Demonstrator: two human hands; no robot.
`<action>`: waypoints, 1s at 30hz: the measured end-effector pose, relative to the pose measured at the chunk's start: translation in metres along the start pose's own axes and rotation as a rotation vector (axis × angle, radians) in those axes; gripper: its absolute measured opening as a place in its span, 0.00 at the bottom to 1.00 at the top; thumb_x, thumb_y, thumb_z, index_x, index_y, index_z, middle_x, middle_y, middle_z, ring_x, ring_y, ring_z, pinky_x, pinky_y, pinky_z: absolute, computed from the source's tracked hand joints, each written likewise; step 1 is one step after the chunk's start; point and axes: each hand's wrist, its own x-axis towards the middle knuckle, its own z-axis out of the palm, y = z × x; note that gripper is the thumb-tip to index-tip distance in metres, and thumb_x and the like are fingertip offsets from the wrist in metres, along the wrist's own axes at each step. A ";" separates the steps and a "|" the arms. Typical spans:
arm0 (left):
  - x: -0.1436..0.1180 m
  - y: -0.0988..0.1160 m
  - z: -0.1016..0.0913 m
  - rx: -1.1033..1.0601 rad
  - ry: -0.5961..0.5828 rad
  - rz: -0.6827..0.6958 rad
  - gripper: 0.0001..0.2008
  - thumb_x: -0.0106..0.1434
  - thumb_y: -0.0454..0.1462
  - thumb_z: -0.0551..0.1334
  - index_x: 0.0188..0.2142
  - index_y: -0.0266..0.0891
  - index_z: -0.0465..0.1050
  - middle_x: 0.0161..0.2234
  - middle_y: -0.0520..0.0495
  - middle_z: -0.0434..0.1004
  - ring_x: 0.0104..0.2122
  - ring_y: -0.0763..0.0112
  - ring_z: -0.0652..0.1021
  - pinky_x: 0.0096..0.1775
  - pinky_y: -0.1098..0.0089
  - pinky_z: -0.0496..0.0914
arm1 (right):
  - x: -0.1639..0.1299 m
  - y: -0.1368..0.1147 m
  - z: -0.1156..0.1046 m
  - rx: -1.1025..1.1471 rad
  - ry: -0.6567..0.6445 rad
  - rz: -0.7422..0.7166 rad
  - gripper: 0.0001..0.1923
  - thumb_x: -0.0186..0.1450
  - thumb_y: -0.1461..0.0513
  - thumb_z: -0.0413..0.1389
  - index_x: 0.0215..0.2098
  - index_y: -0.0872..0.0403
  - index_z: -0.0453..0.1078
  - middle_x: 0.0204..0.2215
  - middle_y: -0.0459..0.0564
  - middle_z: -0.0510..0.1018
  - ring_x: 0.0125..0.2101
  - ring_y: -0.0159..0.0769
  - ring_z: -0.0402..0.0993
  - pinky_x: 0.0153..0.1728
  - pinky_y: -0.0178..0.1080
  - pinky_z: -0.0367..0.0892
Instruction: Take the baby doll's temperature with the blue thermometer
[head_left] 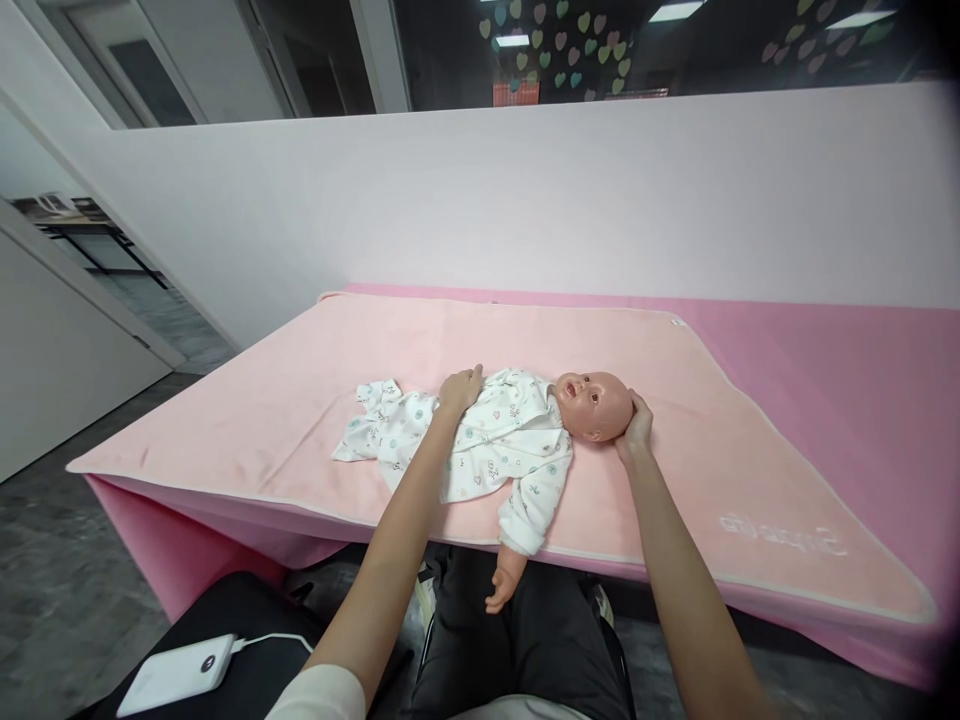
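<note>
A baby doll lies on its back across a peach blanket, its head to the right. It wears a white printed top and matching trousers. My left hand rests on the clothing at the doll's waist, its fingers fairly straight. At the crown of the doll's head, my right hand cups the head from the right and below, with some fingers hidden beneath it. One doll arm hangs over the table's near edge; the other is out of sight.
Under the blanket a pink cloth covers the table, which meets a white wall. At the lower left, a white power bank with a cable lies on a black seat. My legs are below the near edge.
</note>
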 end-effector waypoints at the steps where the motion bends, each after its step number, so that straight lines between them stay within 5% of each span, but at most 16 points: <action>1: -0.002 -0.001 -0.001 -0.021 0.027 -0.001 0.31 0.66 0.48 0.36 0.41 0.36 0.74 0.43 0.38 0.76 0.45 0.57 0.74 0.46 0.64 0.65 | 0.000 0.000 0.000 0.001 0.006 -0.001 0.24 0.57 0.48 0.49 0.39 0.58 0.72 0.40 0.56 0.78 0.43 0.49 0.73 0.46 0.52 0.69; 13: -0.014 -0.010 -0.004 -0.166 0.095 0.081 0.19 0.60 0.37 0.48 0.43 0.42 0.75 0.42 0.48 0.78 0.43 0.65 0.74 0.45 0.70 0.65 | 0.003 -0.002 -0.003 0.064 0.158 -0.066 0.16 0.56 0.53 0.52 0.35 0.56 0.71 0.38 0.52 0.78 0.41 0.45 0.74 0.43 0.48 0.72; 30: -0.023 -0.008 -0.007 -0.151 0.067 0.165 0.20 0.61 0.43 0.52 0.50 0.44 0.70 0.39 0.49 0.77 0.41 0.66 0.74 0.44 0.70 0.66 | -0.008 -0.004 0.005 -0.017 0.210 -0.083 0.17 0.56 0.52 0.51 0.34 0.55 0.71 0.37 0.51 0.79 0.40 0.45 0.74 0.43 0.48 0.71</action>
